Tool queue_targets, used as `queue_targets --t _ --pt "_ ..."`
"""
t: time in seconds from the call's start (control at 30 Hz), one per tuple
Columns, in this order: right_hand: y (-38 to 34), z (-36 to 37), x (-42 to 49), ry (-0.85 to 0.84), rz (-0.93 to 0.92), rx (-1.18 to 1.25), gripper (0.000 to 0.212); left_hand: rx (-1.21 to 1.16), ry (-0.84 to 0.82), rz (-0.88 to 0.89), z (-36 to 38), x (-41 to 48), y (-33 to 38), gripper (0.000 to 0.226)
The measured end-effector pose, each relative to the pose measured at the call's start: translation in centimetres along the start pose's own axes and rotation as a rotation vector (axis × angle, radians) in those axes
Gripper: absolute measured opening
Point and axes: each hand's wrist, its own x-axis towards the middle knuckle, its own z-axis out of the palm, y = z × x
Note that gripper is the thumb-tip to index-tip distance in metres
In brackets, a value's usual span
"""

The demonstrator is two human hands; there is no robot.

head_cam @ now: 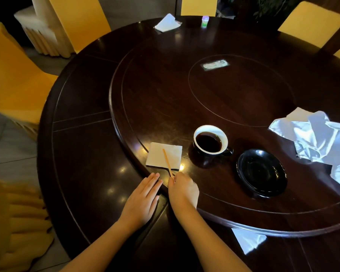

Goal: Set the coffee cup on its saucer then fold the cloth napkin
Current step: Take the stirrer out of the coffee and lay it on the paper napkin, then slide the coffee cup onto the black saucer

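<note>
A dark coffee cup (pixel 211 141) with a white inside, holding black coffee, stands on the turntable, its handle pointing right. The black saucer (pixel 261 172) lies bare just right of it, not touching the cup. A crumpled shiny white cloth napkin (pixel 320 142) lies at the right edge. My right hand (pixel 183 188) pinches the near end of a thin wooden stir stick (pixel 166 160) that rests across a square white paper napkin (pixel 164 157). My left hand (pixel 143 199) lies flat on the table beside it, fingers extended, holding nothing.
The raised turntable (pixel 185 95) sits on a round dark wooden table (pixel 82 173). A second white napkin (pixel 167 23) and a small bottle (pixel 205 21) lie at the far side, a card (pixel 214 64) near the middle. Yellow-covered chairs (pixel 14 75) ring the table. A shiny cloth piece (pixel 247 239) lies under the turntable's near rim.
</note>
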Motion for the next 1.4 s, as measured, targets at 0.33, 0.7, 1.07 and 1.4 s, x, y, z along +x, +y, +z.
queue_targets --t 0.33,0.7,1.07,1.4 --pt "-0.1 1.1 0.8 0.026 -0.155 -0.128 0.031 -0.030 -0.021 0.029 -0.4 -0.3 -1.0 0.058" --pt "2.5 1.2 0.7 0.158 -0.271 -0.170 0.020 -0.025 -0.026 0.052 -1.3 0.2 -1.4 0.058" --pt "6.0 -3.7 -0.3 -0.197 -0.233 -0.158 0.045 0.007 -0.264 -0.032 -5.7 1.9 1.4 0.052" --pt "13.8 -10.6 -1.3 -0.436 -0.286 -0.168 0.042 -0.045 -0.463 -0.098 -8.5 5.5 9.6 0.045"
